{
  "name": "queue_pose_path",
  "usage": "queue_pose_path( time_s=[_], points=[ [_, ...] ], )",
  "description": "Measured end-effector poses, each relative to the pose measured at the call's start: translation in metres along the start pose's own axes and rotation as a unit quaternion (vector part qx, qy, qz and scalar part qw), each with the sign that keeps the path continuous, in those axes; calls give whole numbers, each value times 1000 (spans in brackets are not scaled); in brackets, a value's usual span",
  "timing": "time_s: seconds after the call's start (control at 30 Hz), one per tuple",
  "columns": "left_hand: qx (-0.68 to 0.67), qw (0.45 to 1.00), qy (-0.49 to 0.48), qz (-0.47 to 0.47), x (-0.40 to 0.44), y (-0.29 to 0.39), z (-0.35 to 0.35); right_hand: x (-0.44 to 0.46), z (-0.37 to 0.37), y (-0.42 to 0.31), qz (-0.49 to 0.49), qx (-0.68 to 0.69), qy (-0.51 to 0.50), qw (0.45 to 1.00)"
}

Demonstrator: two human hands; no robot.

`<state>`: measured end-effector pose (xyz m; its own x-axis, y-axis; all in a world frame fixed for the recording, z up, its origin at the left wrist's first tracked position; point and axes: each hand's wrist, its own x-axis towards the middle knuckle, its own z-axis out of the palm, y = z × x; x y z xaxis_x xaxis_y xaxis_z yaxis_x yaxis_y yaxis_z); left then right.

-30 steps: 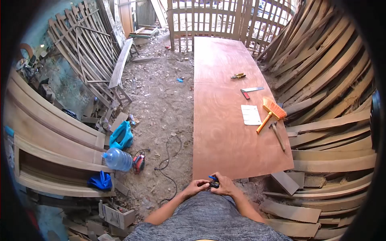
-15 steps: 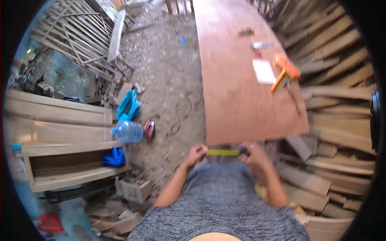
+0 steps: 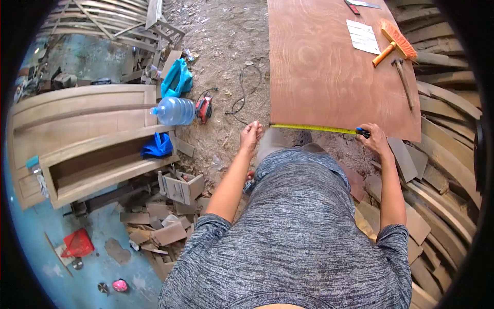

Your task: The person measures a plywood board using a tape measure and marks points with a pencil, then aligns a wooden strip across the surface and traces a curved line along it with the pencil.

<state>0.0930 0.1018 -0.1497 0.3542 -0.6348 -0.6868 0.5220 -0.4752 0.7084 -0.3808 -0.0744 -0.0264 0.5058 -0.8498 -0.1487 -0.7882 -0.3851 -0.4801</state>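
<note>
My right hand (image 3: 376, 139) is closed around the blue-and-black case of a tape measure (image 3: 363, 132). Its yellow blade (image 3: 314, 127) stretches left along the near edge of a brown plywood sheet (image 3: 329, 98). The blade's free end rests by the sheet's near left corner. Just left of that end is my left hand (image 3: 250, 136), its fingers pinched together; whether anything is between them I cannot make out. On the plywood lie a hammer (image 3: 404, 85), an orange brush (image 3: 396, 42), a white paper (image 3: 363, 36) and a red-handled saw (image 3: 354, 6).
Stacked boards (image 3: 447, 118) line the right side. To the left are a wooden panel (image 3: 87, 105), a frame with a blue bag (image 3: 157, 146), a water bottle (image 3: 176, 111), a red power tool (image 3: 204, 109) with its cord on the floor, and wood scraps (image 3: 167, 232).
The tape blade is drawn out longer, as my right hand has moved right with the case. The blade now lies against the plywood's near edge. The view has tilted down.
</note>
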Motion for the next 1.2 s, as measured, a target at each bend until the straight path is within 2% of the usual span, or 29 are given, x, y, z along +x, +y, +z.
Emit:
queue_pose_path(
  time_s=[0.03, 0.07, 0.17, 0.33, 0.47, 0.57, 0.73, 0.97, 1.03, 1.2],
  points=[
    [-28, 1000, 5, 1, -2, -4, -1, 3, -3, 6, 9, 8, -18, 1000],
    [6, 998, 60, -7, -3, -10, 0, 7, -6, 10, 17, 14, -37, 999],
    [-5, 996, 91, -4, -18, -25, 0, 16, -10, 14, 54, 50, -93, 993],
    [36, 997, 63, 23, -27, -39, 15, 33, 2, 14, 50, 59, -137, 987],
    [75, 993, 80, 37, -27, -38, 31, 45, 9, 5, 56, 52, -177, 981],
    [66, 994, 53, 73, -17, -35, 32, 45, 13, 8, 51, 47, -179, 981],
    [102, 993, 26, 59, -13, -24, 33, 40, 17, 14, 39, 60, -151, 986],
    [143, 982, 70, 105, -5, -25, 38, 39, 22, 16, 55, 44, -140, 988],
    [148, 976, 86, 138, -3, -29, 41, 37, 23, 18, 38, 31, -123, 991],
    [145, 972, 111, 149, 1, -32, 47, 29, 27, 23, -1, 11, -63, 998]
  ],
)
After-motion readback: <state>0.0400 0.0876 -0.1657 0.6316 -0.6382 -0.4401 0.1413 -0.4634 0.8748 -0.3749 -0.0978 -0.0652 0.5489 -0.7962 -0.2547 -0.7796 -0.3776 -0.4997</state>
